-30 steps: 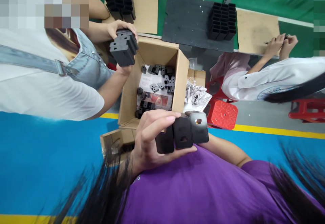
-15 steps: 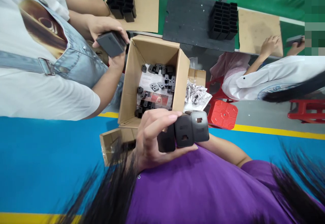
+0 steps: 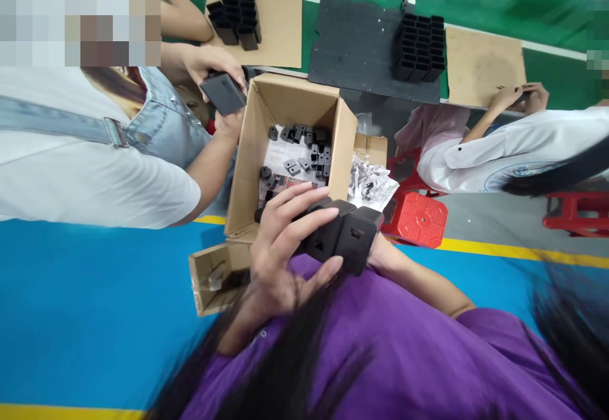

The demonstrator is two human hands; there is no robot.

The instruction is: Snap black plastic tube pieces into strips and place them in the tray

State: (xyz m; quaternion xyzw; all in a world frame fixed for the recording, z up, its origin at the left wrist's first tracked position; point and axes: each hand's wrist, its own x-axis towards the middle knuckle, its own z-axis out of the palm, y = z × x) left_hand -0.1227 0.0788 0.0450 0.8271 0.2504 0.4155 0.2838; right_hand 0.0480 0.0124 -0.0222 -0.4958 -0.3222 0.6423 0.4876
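Several black hollow blocks are side by side in front of the purple shirt, their slotted end faces tilted. My left hand grips them from the left, with fingers over the top and the thumb along the lower edge. Behind their right side is my right hand, touching them, its fingers hidden. Just beyond stands an open cardboard box with small black pieces on printed paper inside.
At the left, a person's hands hold a black block. Black tube stacks stand on the far table. Crumpled paper and a red stool are right of the box; a small carton is at lower left. Another person sits far right.
The held blocks have tilted, showing more of their sides. My left hand's fingers have spread farther over them. At far right, the other person's hands have come together.
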